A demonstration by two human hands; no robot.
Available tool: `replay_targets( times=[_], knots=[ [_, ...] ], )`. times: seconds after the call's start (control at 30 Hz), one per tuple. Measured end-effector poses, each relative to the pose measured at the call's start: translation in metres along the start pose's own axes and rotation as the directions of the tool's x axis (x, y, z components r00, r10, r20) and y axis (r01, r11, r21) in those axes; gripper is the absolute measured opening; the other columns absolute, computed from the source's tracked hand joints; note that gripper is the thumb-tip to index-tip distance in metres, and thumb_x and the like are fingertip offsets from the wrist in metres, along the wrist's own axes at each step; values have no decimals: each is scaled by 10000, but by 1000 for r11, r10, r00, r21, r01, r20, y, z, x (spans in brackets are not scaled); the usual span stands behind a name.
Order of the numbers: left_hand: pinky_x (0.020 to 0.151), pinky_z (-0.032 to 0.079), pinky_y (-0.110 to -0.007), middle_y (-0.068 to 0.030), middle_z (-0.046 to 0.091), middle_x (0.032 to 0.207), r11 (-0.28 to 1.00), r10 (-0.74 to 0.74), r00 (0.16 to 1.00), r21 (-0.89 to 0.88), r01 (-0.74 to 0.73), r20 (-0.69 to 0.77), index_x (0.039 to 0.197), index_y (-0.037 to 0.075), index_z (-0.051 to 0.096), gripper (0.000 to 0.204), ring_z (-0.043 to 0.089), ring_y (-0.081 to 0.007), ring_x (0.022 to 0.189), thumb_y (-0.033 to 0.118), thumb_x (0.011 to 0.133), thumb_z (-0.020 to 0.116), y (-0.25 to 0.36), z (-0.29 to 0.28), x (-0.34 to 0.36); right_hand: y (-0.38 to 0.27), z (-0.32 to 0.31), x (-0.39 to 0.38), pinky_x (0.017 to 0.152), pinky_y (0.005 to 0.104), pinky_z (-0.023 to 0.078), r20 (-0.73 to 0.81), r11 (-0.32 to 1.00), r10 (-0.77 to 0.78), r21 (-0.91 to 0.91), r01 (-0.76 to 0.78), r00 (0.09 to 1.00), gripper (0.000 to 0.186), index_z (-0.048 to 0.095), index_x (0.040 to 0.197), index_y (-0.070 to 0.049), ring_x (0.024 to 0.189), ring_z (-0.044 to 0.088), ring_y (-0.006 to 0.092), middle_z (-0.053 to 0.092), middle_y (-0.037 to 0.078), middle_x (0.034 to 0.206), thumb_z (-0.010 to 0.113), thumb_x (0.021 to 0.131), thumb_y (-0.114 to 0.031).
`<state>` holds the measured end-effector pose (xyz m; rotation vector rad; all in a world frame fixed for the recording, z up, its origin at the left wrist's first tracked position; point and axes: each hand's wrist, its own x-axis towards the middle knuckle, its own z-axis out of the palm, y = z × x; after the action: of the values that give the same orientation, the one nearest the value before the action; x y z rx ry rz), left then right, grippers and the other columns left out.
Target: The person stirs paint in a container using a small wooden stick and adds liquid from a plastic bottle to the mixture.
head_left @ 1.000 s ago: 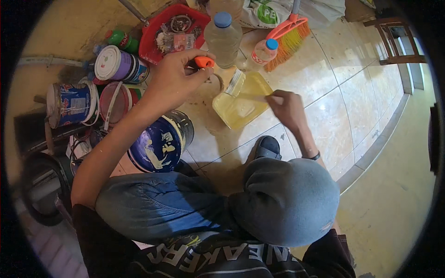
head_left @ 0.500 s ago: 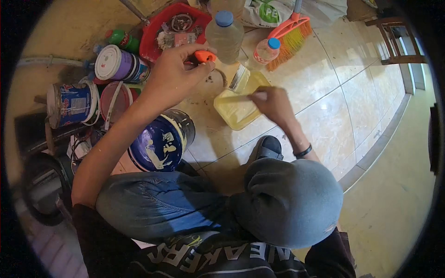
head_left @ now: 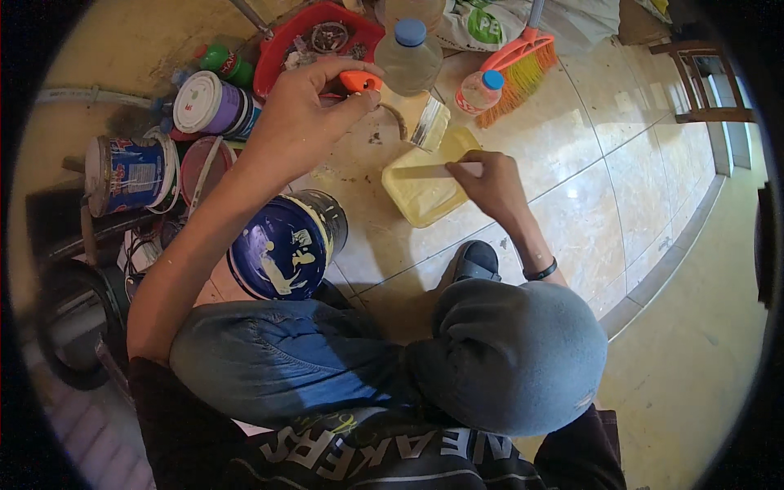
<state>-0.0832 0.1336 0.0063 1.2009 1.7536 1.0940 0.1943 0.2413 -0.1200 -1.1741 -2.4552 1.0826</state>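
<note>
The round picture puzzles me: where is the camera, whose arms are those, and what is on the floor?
The camera sits on a person's head and looks down through a fisheye lens, so edges bend. Both arms are that person's own; no machine. The left hand grips an orange-handled tool tilted over a yellow tray on the tiled floor. The right hand holds a flat stick across the tray. Around lie paint cans, plastic bottles, a red dustpan and a broom.
</note>
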Motion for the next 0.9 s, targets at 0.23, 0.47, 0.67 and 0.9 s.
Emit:
replay_targets(
  times=[0.23, 0.47, 0.67, 0.9],
  knots=[
    [904, 568, -293, -63, 734, 1094, 999, 44, 999, 3, -44, -9, 1225, 1, 749, 297, 696, -128, 1001, 137, 960, 744, -2, 2, 1, -8, -13, 25, 830, 477, 581, 63, 997, 66, -37, -64, 996, 356, 803, 1015, 11, 873, 741, 453, 741, 299, 921, 772, 886, -319],
    [920, 567, -303, -73, 738, 1092, 999, 26, 1000, 19, -26, -14, 1222, 1, 751, 295, 696, -130, 1010, 136, 960, 741, -6, 1, 2, 13, -22, 20, 787, 483, 592, -4, 982, 177, -60, -177, 984, 373, 804, 991, 27, 844, 751, 439, 742, 292, 859, 783, 879, -328],
    [919, 560, -294, -72, 734, 1088, 1000, 11, 1000, 24, -12, 15, 1218, 0, 753, 292, 688, -126, 1021, 132, 958, 742, -2, 3, 3, 8, 5, 17, 811, 479, 593, 12, 994, 81, -70, -80, 997, 379, 802, 1006, 24, 859, 747, 438, 748, 285, 884, 786, 874, -330],
    [912, 558, -287, -60, 723, 1119, 1000, 25, 1000, 8, -26, 17, 1219, 6, 754, 282, 683, -120, 1013, 129, 966, 739, -6, 0, 2, -1, 8, 5, 819, 475, 583, 67, 998, -60, -22, 61, 996, 315, 803, 1029, -8, 881, 737, 445, 751, 281, 929, 782, 889, -290]
  ],
)
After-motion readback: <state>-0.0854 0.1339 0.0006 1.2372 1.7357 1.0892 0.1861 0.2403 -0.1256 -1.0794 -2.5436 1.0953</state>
